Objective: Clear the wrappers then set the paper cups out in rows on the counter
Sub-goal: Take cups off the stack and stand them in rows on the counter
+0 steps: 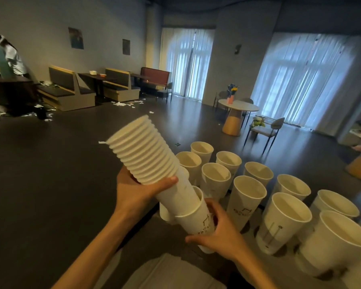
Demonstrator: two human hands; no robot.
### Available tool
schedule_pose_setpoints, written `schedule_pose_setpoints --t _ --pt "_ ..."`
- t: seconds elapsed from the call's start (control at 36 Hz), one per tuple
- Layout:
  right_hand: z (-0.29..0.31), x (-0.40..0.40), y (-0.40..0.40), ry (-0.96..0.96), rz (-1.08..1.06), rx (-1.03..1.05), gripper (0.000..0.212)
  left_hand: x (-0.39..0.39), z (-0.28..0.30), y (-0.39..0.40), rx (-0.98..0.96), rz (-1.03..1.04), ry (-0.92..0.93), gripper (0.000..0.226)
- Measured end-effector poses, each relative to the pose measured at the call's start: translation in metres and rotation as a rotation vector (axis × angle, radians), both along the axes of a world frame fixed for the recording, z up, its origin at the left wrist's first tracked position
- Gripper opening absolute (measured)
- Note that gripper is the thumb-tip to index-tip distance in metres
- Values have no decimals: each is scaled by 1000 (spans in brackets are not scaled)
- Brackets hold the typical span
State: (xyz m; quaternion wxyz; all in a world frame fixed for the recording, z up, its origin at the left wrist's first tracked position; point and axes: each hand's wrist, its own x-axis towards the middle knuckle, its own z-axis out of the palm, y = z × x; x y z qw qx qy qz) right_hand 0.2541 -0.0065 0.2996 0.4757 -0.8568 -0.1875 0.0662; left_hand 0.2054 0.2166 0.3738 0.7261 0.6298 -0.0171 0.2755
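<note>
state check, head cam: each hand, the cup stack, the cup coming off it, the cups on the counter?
left hand: grips the stack just below the rims.
right hand: fingers curled round the bottom cup.
cup stack: nested, tilted, held off the counter.
bottom cup: partly slid off the stack.
counter cups: upright, mouths up, in rows, nothing seen inside.

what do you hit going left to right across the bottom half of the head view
left hand gripping the stack of nested cups → right hand pulling the bottom cup → cups standing in rows on the counter
</note>
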Motion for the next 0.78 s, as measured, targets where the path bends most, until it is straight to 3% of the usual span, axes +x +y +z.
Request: schedule_pose_setpoints --t 0.14,0.28,0.42,0.53,0.61,0.67,0.72,0.78 --pt "-14 3 0 23 -145 160 97 6 20 22 -167 167 -88 80" --pt "-23 13 11 71 -242 206 101 8 30 34 -233 136 -100 79" --pt "-25 18 15 109 -225 178 102 6 24 29 -253 64 -30 107" --pt "-31 13 0 118 -199 77 103 3 24 15 -267 -1 12 109" --pt "-34 4 -20 81 -245 -5 78 2 25 6 -226 -31 18 108" --pt "-32 -1 -34 76 -292 -34 44 2 26 -3 -214 -67 32 109" --pt "-22 -6 -45 135 -294 39 15 3 26 -14 -200 -133 48 107" --pt "-5 -12 -52 210 -282 224 7 3 24 -30 -158 -206 76 105"
